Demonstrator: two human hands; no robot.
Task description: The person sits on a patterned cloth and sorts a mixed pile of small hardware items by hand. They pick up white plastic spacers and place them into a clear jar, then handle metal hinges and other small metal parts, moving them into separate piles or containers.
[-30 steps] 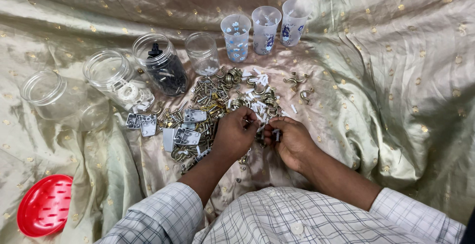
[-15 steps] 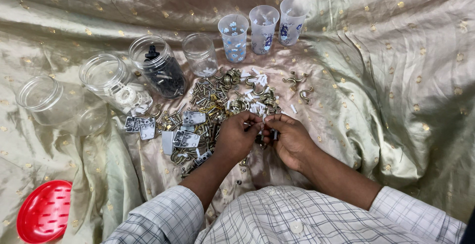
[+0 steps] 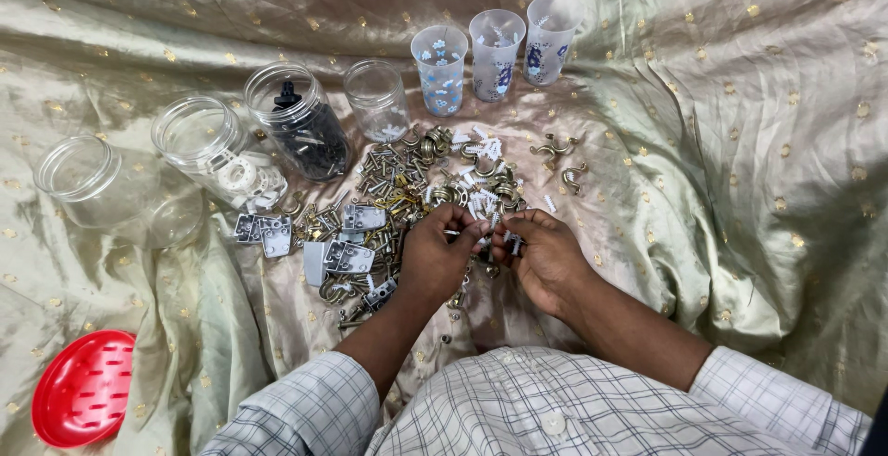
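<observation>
Left hand (image 3: 435, 257) and right hand (image 3: 546, 257) meet, fingertips pinching small hardware (image 3: 407, 188) at the pile's six o'clock edge; exact piece hidden. Probably light, stiff, slippery: pinch sideways. Jars (image 3: 296, 123), cups (image 3: 495, 54) toward twelve.

I am keeping my left hand (image 3: 437, 257) and right hand (image 3: 544, 257) side by side at the near edge of the hardware pile (image 3: 416, 192), which is lying on the cloth (image 3: 740, 141). Three cups (image 3: 495, 54) are standing in a row behind the pile. Four jars (image 3: 222, 146) are sitting to its left, running back to front. A lid (image 3: 81, 389) is lying near left, well apart.
</observation>
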